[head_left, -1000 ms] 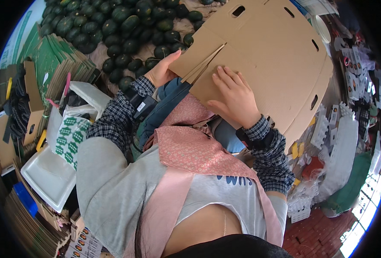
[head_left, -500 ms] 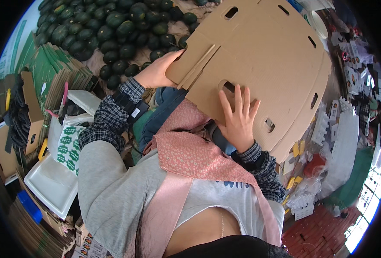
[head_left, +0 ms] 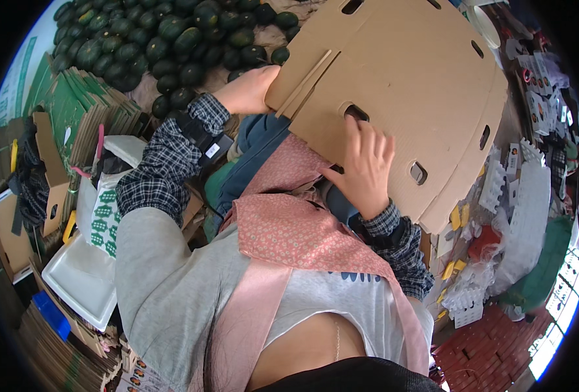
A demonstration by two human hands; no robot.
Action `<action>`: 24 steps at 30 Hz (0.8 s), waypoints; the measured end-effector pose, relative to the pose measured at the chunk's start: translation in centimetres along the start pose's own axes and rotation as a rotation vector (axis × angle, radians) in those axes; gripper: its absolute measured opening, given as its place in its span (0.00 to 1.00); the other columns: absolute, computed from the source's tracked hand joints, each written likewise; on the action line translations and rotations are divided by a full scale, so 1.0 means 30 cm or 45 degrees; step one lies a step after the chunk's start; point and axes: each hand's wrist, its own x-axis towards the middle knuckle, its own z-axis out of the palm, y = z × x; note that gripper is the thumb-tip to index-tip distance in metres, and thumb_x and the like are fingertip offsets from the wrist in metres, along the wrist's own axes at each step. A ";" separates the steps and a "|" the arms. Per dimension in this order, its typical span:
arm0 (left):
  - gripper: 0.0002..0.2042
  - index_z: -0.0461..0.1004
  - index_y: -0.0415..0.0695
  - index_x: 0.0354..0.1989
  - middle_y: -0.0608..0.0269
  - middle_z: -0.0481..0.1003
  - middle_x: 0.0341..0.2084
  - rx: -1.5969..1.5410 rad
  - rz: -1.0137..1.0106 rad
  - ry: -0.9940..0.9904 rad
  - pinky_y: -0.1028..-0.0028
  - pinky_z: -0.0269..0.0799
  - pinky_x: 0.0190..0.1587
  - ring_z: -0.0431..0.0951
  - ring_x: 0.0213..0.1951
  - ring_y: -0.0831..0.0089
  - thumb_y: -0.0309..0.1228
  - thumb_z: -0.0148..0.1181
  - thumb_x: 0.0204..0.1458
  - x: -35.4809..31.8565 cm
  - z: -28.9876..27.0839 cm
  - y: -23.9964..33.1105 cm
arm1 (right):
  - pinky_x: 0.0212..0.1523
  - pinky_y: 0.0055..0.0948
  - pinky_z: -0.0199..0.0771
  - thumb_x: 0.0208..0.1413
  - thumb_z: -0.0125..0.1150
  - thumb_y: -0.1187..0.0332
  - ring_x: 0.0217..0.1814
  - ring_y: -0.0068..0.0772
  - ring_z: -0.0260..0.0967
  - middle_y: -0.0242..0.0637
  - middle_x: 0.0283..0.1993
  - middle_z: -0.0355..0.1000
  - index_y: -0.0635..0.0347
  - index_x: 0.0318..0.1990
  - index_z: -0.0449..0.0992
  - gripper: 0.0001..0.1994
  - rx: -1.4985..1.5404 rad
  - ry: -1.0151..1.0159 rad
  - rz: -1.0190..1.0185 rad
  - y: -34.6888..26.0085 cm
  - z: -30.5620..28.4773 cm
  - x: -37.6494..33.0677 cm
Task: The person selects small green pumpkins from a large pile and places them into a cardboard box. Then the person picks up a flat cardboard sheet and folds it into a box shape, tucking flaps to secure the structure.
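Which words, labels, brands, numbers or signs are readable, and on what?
Shirt: blue lettering, partly covered by apron; not transcribed.
White label, left wrist strap: too small.
Printed cartons, right and lower left: too small.
White bag, green print: too small.
Pale panel, upper left: marks blurred.
Cardboard sheet: none visible.

A heap of dark green squashes [head_left: 156,49] lies directly on a pale crumpled sheet [head_left: 147,91]; well to the heap's lower right, a red brick floor [head_left: 492,343] shows.
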 end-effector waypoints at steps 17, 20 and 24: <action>0.30 0.70 0.37 0.38 0.48 0.76 0.36 0.247 0.047 -0.024 0.61 0.74 0.43 0.76 0.43 0.51 0.36 0.77 0.24 0.089 -0.077 0.021 | 0.65 0.58 0.45 0.27 0.78 0.58 0.52 0.43 0.63 0.39 0.46 0.62 0.45 0.66 0.58 0.51 -0.124 -0.033 -0.136 0.022 0.035 0.113; 0.34 0.66 0.39 0.43 0.50 0.73 0.38 0.069 0.132 0.161 0.60 0.72 0.44 0.73 0.44 0.49 0.35 0.76 0.24 0.071 -0.029 0.003 | 0.67 0.59 0.44 0.27 0.76 0.63 0.52 0.44 0.63 0.40 0.45 0.63 0.46 0.66 0.57 0.50 -0.050 0.033 -0.194 0.027 0.047 0.114; 0.32 0.65 0.39 0.41 0.49 0.74 0.41 0.063 -0.201 -0.155 0.58 0.72 0.43 0.73 0.46 0.48 0.33 0.76 0.25 0.095 -0.055 0.037 | 0.68 0.58 0.42 0.28 0.74 0.63 0.51 0.45 0.63 0.41 0.43 0.62 0.49 0.65 0.58 0.48 0.036 -0.067 -0.189 0.036 0.050 0.121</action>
